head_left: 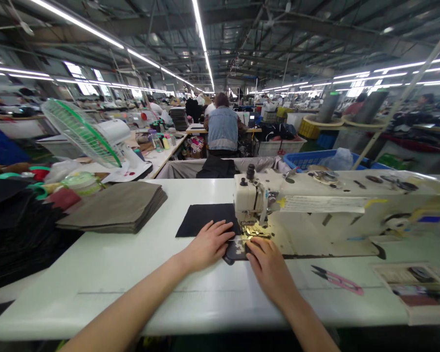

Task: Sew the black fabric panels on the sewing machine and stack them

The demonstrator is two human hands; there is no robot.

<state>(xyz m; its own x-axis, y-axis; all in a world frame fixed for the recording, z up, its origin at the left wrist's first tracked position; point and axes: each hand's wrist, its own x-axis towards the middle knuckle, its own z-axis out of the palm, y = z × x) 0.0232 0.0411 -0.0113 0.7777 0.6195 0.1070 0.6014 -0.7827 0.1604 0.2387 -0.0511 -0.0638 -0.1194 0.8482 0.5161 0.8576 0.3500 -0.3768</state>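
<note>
Left hand (213,243): on dark cloth (201,220) | right hand (266,259): by needle plate (256,232) (brassy)

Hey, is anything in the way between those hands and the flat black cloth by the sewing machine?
Nothing I can see blocks the left hand: its fingers already touch the black cloth. Between the right hand and the cloth are the left fingertips and a bit of the machine's gold-coloured plate.
</note>
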